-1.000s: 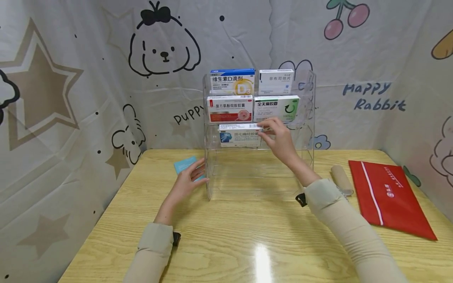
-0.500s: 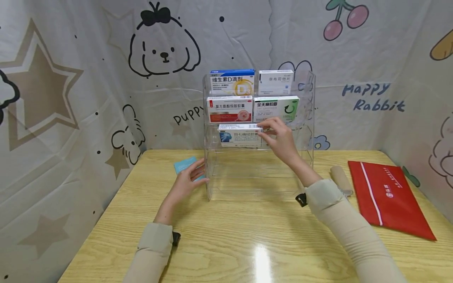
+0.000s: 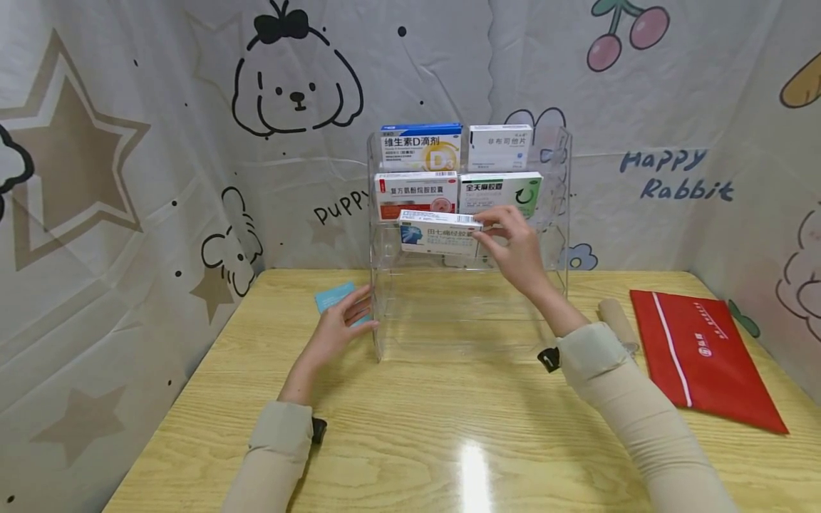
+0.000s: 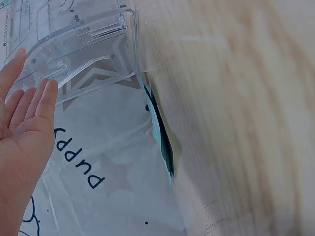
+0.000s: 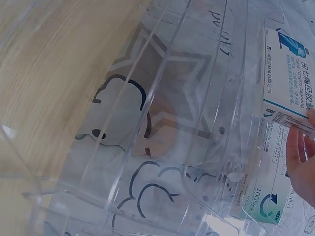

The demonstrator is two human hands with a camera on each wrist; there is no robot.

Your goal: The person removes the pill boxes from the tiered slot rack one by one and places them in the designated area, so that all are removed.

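Observation:
My right hand pinches the right end of a white medicine box with a blue head picture. The box tilts slightly and overlaps the lower edge of the red-and-white medicine box behind it. In the right wrist view the same medicine box shows its printed front, with fingers at its end. A clear acrylic display rack stands upright on the table. My left hand has its fingers extended at the rack's left side panel; in the left wrist view the palm of this hand shows beside the clear panel.
Higher tiers hold a green-and-white box, a blue-topped vitamin D box and a small white box. A light-blue item lies left of the rack. At right are a beige roll and a red pouch.
My right hand has raised the white medicine box with the blue head picture from its tier and shifted it slightly right, tilting it. My left hand stays at the rack's side.

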